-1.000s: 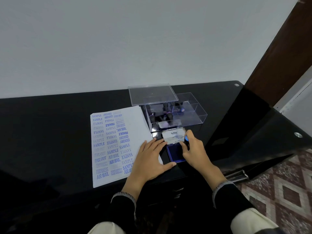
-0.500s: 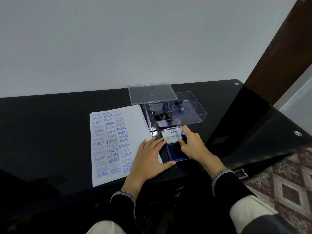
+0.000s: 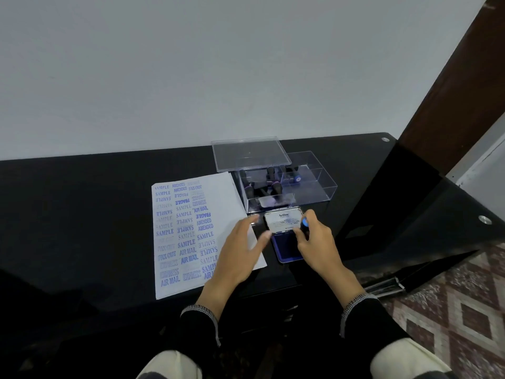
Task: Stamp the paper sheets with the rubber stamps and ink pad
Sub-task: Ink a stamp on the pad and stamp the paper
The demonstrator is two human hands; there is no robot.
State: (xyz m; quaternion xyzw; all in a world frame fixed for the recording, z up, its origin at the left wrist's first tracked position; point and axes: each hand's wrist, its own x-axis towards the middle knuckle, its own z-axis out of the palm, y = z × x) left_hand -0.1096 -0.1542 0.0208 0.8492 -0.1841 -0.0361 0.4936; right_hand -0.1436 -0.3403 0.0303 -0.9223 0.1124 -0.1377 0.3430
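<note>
A white paper sheet point(image 3: 188, 231) covered with blue stamped words lies on the black desk point(image 3: 82, 214). To its right sits an open ink pad point(image 3: 287, 246) with its white labelled lid point(image 3: 282, 220) raised. My right hand point(image 3: 317, 244) grips a rubber stamp point(image 3: 304, 224) with a blue-topped handle over the blue pad. My left hand point(image 3: 240, 253) hovers with straight fingers above the sheet's right edge, its fingertips near the pad's left side. The stamp's face is hidden by my fingers.
A clear plastic box point(image 3: 314, 184) with several dark-handled stamps stands just behind the ink pad. Its clear lid point(image 3: 250, 153) leans on the box's back left. The desk's right end drops to a lower glass shelf point(image 3: 437, 214). A patterned floor lies at the right.
My left hand has lifted off the paper and shifted right toward the ink pad. My right hand with the stamp has stayed over the pad, moving slightly back.
</note>
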